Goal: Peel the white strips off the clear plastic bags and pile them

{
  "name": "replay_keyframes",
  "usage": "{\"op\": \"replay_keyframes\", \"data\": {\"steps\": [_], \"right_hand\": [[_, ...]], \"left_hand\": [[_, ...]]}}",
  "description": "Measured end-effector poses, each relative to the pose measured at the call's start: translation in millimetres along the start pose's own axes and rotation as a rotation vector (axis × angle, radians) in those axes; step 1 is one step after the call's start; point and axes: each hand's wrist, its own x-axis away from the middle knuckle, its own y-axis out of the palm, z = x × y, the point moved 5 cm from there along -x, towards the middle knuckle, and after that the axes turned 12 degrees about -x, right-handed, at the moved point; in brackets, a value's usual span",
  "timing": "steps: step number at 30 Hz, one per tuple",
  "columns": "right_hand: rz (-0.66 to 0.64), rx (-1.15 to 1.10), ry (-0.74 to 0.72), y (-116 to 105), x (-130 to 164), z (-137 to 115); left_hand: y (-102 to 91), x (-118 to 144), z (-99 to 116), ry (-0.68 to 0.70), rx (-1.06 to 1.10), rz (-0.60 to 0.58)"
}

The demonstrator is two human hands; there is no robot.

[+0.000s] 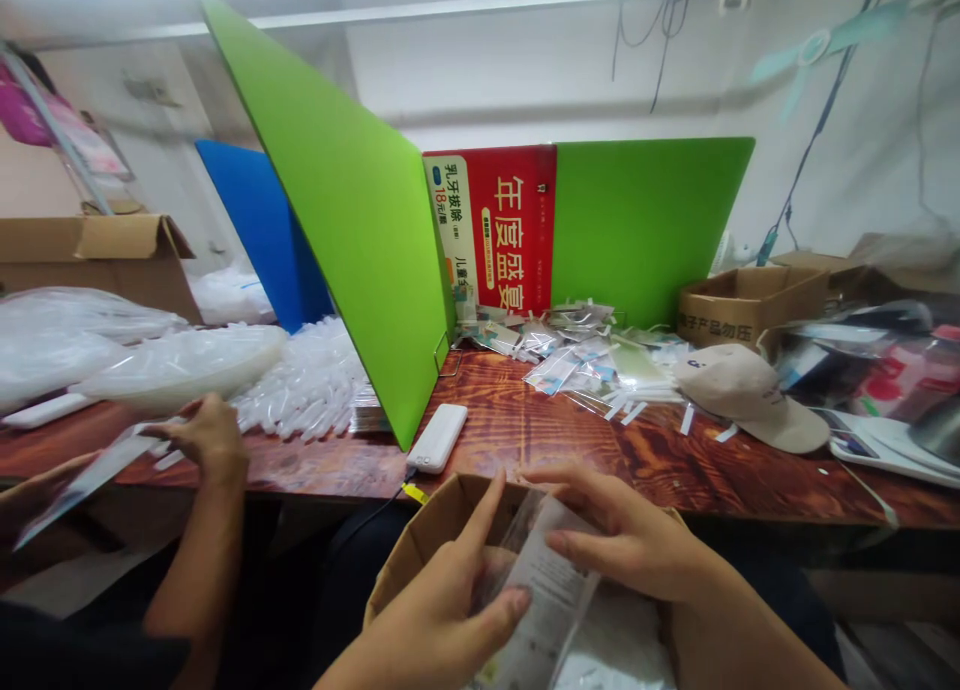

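Through the head camera I have a clear plastic packet [544, 580] with printed text showing on it, held tilted between both hands above an open cardboard box [401, 545] at the near side. My left hand [461, 590] has its thumb on the packet's near face, and my right hand [626, 535] grips the upper part, thumb in front. I judge it very light, thin and floppy, with film that may slide under the fingertips and crease if pinched hard; I'd hold it by its long side edges, thumb against fingers, rather than press its middle. White material [619, 640] lies below it in the box. For edges, I mind the box rim close around my wrists and the near edge of the tabletop [495, 440] just beyond. Left of centre, a white power bank [439, 438] sits beside the low corner of an upright green panel [337, 210], and a co-worker's hand [206, 435] is farther left. My roomiest path looks to be over the wood between the power bank and the cap [750, 395], short of the far heap of packets [574, 355].
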Motion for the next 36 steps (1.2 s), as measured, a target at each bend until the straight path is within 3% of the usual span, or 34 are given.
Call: {"op": "replay_keyframes", "data": {"steps": [4,10,16,21,25,32,36], "right_hand": [[0.036,-0.112,0.049,-3,1,9],[0.139,0.218,-0.043,3,0,-6],[0.19,0.426,-0.16,11,3,-9],[0.24,0.552,-0.295,15,5,-6],[0.257,0.611,-0.379,21,6,-10],[0.284,0.679,-0.422,28,5,-13],[0.295,0.686,-0.429,28,4,-14]], "left_hand": [[-7.8,-2,3,-0.002,-0.03,0.065],[-24.5,-6,8,0.115,-0.243,0.428],[-31.1,3,21,0.129,-0.422,0.626],[-25.0,0,9,0.009,-0.27,0.473],[-23.0,-1,2,-0.044,-0.145,0.426],[-24.7,4,5,-0.068,-0.073,0.492],[-25.3,2,8,-0.086,-0.026,0.468]]}}
